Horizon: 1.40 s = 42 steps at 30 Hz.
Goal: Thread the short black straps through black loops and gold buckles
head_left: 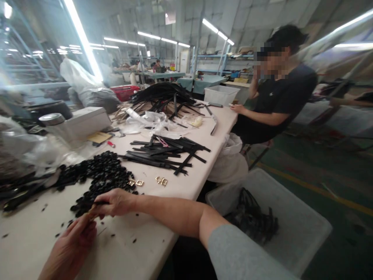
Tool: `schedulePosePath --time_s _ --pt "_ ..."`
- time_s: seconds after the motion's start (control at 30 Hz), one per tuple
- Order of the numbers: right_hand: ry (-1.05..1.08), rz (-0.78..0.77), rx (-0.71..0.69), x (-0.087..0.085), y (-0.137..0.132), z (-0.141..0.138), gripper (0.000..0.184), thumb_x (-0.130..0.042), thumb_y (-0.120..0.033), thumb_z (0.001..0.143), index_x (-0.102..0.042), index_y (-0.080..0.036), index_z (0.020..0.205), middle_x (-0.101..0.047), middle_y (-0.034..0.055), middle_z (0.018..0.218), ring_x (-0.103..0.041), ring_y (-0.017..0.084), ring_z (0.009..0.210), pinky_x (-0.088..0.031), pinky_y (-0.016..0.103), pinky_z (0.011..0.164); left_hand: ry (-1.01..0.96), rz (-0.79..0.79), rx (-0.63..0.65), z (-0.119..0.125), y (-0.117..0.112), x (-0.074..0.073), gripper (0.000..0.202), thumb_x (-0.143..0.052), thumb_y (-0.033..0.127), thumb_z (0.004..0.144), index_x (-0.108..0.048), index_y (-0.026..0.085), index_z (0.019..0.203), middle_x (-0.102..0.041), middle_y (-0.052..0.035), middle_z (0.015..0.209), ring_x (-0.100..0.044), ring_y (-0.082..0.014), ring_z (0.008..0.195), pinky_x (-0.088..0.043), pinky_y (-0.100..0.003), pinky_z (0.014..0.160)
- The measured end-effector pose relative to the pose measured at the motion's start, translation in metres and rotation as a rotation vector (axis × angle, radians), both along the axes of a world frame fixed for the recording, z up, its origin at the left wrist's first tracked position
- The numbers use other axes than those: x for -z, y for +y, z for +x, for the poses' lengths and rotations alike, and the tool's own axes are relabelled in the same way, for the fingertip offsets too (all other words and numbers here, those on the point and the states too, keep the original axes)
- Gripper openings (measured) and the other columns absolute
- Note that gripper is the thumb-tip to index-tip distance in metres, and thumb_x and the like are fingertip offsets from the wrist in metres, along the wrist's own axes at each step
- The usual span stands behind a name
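Observation:
My left hand (76, 238) and my right hand (118, 202) meet over the near left part of the table, fingers pinched together. Between my left fingertips shows a small gold-coloured buckle (92, 212), mostly hidden by the fingers. The right fingers pinch a small dark piece, perhaps a black loop (100, 203), right against the buckle. Just beyond both hands spreads a heap of small black loops (106, 171). Several loose gold buckles (162, 181) lie to the right of that heap.
Black strips (166, 151) lie across the mid table (186, 186), with a bigger strip pile (163, 95) and plastic bags behind. A white box (84, 120) stands left. Below the right edge sits a translucent bin (303, 221) holding black straps. A co-worker (282, 89) sits at the far right side.

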State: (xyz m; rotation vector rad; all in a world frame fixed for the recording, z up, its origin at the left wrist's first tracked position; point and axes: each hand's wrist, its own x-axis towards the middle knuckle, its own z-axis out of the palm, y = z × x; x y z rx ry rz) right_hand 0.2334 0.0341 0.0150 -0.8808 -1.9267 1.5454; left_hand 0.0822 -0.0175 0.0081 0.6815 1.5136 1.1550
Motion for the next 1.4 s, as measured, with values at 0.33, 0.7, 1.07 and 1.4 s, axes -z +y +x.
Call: schedulePosePath --time_s 0.33,0.7,1.07,1.4 --pt "0.124 -0.004 0.032 0.009 0.008 -0.001 0.023 -0.048 -0.028 0.091 -0.059 -0.012 0.078 -0.056 -0.0038 0.060 -0.045 0.004 0.042 -0.037 0.017 0.043 -0.045 0.237 -0.025 0.000 -0.004 0.004 0.041 -0.084 0.043 0.050 -0.069 0.013 0.073 -0.063 -0.0018 0.065 -0.052 -0.0084 0.053 -0.041 -0.020 0.050" --pt "0.112 -0.170 0.047 0.009 0.008 -0.001 0.030 -0.055 -0.040 0.087 -0.058 -0.012 0.076 -0.061 -0.0007 0.063 -0.046 0.004 0.041 -0.033 0.017 0.040 -0.190 0.221 -0.020 -0.001 -0.005 0.004 0.038 -0.085 0.038 0.052 -0.066 0.014 0.074 -0.060 0.0001 0.065 -0.051 -0.0074 0.055 -0.041 -0.019 0.052" --pt "0.218 -0.216 0.029 0.011 0.010 0.000 0.037 -0.058 -0.050 0.082 -0.054 -0.014 0.077 -0.059 -0.0016 0.063 -0.043 0.004 0.041 -0.031 0.017 0.039 -0.295 0.164 -0.034 0.000 -0.004 0.005 0.036 -0.084 0.033 0.055 -0.064 0.016 0.078 -0.064 -0.0006 0.073 -0.058 -0.0077 0.058 -0.045 -0.017 0.052" --pt "0.098 -0.060 -0.072 0.004 0.008 0.006 0.041 -0.057 -0.054 0.082 -0.055 -0.014 0.072 -0.055 -0.0032 0.059 -0.038 0.003 0.041 -0.028 0.018 0.040 0.108 0.387 0.086 -0.004 -0.006 -0.001 0.037 -0.080 0.041 0.064 -0.070 0.016 0.091 -0.069 -0.0042 0.081 -0.058 -0.0123 0.070 -0.045 -0.023 0.064"
